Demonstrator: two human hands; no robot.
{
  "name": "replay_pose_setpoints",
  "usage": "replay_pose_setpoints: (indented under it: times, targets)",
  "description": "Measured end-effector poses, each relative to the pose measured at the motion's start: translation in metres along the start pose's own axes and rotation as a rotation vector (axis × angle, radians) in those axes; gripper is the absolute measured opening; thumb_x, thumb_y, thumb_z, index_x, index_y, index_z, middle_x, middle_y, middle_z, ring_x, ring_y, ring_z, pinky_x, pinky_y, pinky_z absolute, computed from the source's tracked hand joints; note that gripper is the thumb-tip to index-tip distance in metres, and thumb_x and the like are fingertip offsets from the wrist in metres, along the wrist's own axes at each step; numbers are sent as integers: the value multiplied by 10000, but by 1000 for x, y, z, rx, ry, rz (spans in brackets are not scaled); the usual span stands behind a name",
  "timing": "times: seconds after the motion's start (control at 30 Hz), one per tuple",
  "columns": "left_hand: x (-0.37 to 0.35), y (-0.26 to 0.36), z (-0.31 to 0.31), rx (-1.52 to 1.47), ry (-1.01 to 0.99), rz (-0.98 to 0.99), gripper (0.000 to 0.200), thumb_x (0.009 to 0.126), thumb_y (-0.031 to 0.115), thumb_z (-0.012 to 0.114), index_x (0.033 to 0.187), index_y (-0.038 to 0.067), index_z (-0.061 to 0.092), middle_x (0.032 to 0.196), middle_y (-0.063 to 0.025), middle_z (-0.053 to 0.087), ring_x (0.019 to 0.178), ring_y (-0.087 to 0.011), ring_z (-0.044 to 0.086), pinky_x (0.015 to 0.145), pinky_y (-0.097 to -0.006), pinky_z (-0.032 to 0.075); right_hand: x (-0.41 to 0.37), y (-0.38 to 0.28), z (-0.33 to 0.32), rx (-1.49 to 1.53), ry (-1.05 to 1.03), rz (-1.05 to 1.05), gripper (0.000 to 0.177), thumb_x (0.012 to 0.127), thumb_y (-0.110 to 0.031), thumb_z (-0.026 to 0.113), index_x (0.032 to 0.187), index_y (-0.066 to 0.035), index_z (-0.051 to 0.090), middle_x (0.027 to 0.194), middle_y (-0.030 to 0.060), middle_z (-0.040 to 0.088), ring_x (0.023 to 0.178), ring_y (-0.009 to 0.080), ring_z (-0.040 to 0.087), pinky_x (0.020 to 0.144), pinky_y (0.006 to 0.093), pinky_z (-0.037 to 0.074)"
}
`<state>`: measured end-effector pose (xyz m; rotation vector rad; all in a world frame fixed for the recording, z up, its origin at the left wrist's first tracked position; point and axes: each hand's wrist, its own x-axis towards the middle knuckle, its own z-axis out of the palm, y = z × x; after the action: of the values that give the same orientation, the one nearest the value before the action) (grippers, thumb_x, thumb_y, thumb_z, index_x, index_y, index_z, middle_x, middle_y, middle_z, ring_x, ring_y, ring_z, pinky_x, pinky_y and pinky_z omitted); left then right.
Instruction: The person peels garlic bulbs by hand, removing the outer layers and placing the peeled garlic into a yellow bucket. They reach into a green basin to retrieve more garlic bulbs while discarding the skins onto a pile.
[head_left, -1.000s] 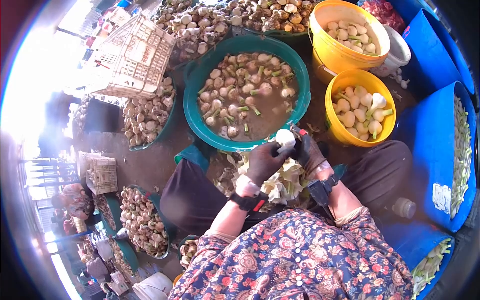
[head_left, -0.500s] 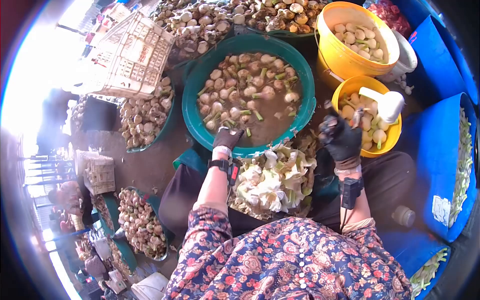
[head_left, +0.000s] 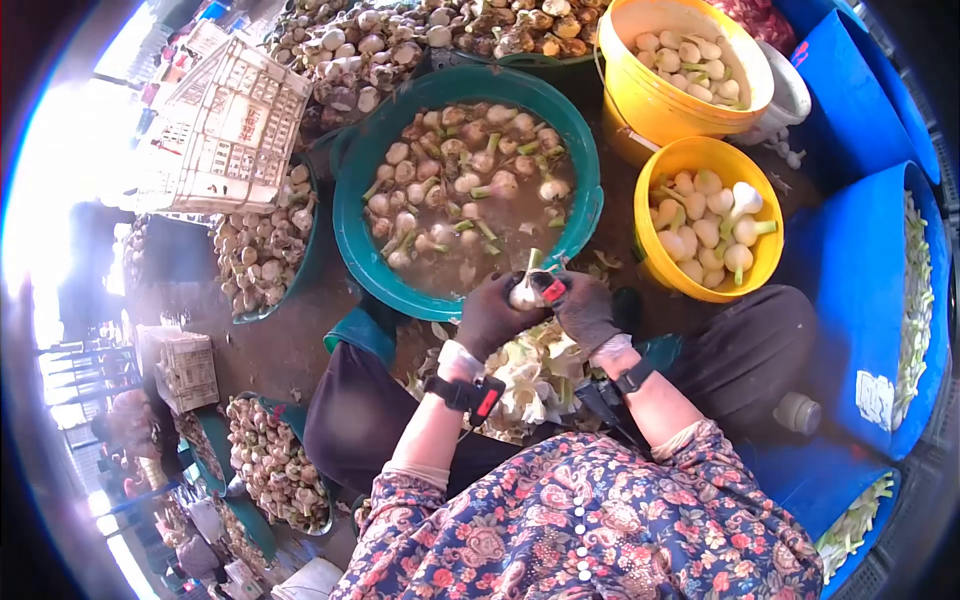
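Both my hands, in dark gloves, meet just in front of the green tub (head_left: pixel 345 215). My left hand (head_left: pixel 492 312) is closed round a garlic bulb (head_left: pixel 525 293) with a short green stem pointing up. Against the bulb's right side, my right hand (head_left: pixel 588 308) is closed on what looks like a small red-handled knife (head_left: pixel 552 290), its blade hidden. Muddy water in the tub holds many unpeeled bulbs (head_left: pixel 470 182). Below my hands lies a heap of peeled skins (head_left: pixel 530 385). White peeled bulbs (head_left: pixel 708 228) fill much of the nearer yellow bucket (head_left: pixel 720 288) on the right.
A larger yellow bucket (head_left: pixel 640 100) with peeled bulbs stands behind. Cut blue barrels (head_left: pixel 865 290) line the right, some holding green stems (head_left: pixel 912 320). Left are a white crate (head_left: pixel 235 125) and tubs of unpeeled bulbs (head_left: pixel 275 465). A plastic bottle (head_left: pixel 797 412) lies near my right knee.
A white bulb seen in the air over the nearer bucket now rests in it. My right hand has come left to my left hand, which has lifted a bulb from the tub.
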<state>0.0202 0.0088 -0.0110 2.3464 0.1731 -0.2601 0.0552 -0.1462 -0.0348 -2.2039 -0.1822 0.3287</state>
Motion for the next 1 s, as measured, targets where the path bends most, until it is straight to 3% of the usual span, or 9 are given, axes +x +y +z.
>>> replay_pose_setpoints:
  times: [0.23,0.37,0.43,0.53,0.63,0.7,0.8,0.83,1.0]
  targets:
    - [-21,31,0,140,133,185,527,578,326,798,1031,103,648,926,-127,597,815,-308,612,733,-366,493,-12,5,-9,14,-70,-73,305,839,-327,542,766,-47,637,684,154,624,666,321,612,608,413,466]
    - [-24,28,-12,-105,27,153,538,623,272,803,1063,17,626,931,-107,620,828,-197,615,759,-312,483,-12,5,-40,715,-538,204,441,884,-477,503,807,-57,615,590,-5,514,573,140,545,542,286,460]
    - [-27,25,-7,-274,4,53,526,651,216,797,1060,-51,602,1003,-106,634,893,-114,591,780,-271,477,-17,-4,-36,876,-438,419,444,886,-489,491,892,-60,608,629,13,537,572,145,549,543,274,465]
    - [-35,31,10,-732,-54,-9,725,653,239,811,1218,-66,473,1115,-144,595,963,-148,577,852,-294,469,-19,-3,-26,1163,-504,518,515,871,-538,478,1009,-54,583,710,44,566,579,165,560,529,280,473]
    - [-44,31,14,27,353,162,907,565,346,841,1269,-39,419,1206,-196,522,1143,-297,476,985,-404,367,-22,8,-18,1327,-564,595,476,864,-530,501,958,-75,603,662,46,561,535,173,535,490,286,448]
    - [-43,31,5,157,474,248,912,515,400,832,1257,23,461,1220,-187,502,1193,-394,388,1014,-453,315,-18,-6,-32,976,-555,623,423,867,-499,523,902,-87,614,626,29,549,503,156,506,474,279,415]
    - [-40,18,-8,392,166,409,806,534,380,822,1222,85,525,1183,-132,544,1143,-342,464,968,-423,369,-13,17,-17,819,-665,427,319,855,-441,577,823,-128,627,586,-19,521,468,114,452,455,273,351]
    - [-40,18,-12,235,-33,259,513,655,286,786,1092,69,626,1046,-97,635,971,-221,588,877,-367,435,-9,31,-6,830,-717,364,314,853,-434,581,837,-125,630,596,-26,523,483,105,452,462,268,352]
    - [-48,-5,2,-507,-77,-134,195,804,84,676,972,-12,664,857,-55,676,751,-67,582,677,-226,473,-15,7,-35,550,-725,116,302,855,-333,591,983,-61,617,810,-4,568,719,59,501,652,216,403]
